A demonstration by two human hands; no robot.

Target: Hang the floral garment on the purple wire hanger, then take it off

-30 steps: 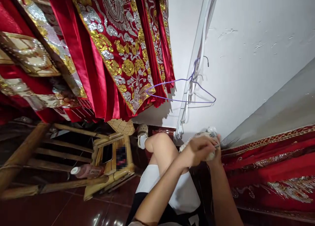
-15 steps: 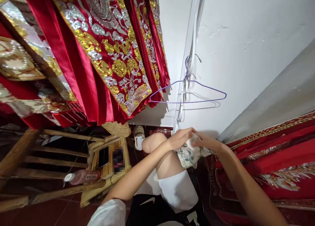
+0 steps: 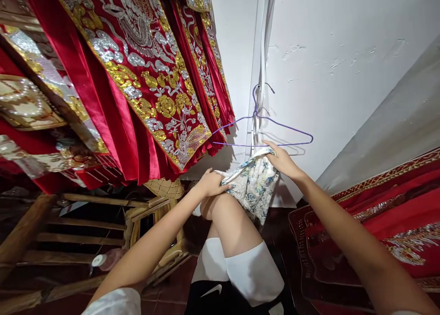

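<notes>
A white cloth garment [image 3: 254, 184] with a blue and green floral pattern is stretched between my hands above my raised knee. My left hand [image 3: 215, 183] is closed on its upper left edge. At its upper right edge, my right hand [image 3: 280, 159] pinches the fabric, with the fingertips partly hidden. The rest of the garment hangs down in folds beside my knee. Just above, a bare purple wire hanger [image 3: 284, 126] hangs against the wall, its bottom bar close to my right fingers.
Red costumes with gold and silver sequins [image 3: 167, 106] hang at the left. More red beaded fabric [image 3: 381, 214] lies along the right. A white wall [image 3: 330, 40] rises ahead. Low at left are a bamboo chair [image 3: 79, 239] and a bottle with a white cap [image 3: 99, 261].
My hands have moved apart and up toward the hanger. The garment, bunched between them before, is now spread out. The hanger remains in place.
</notes>
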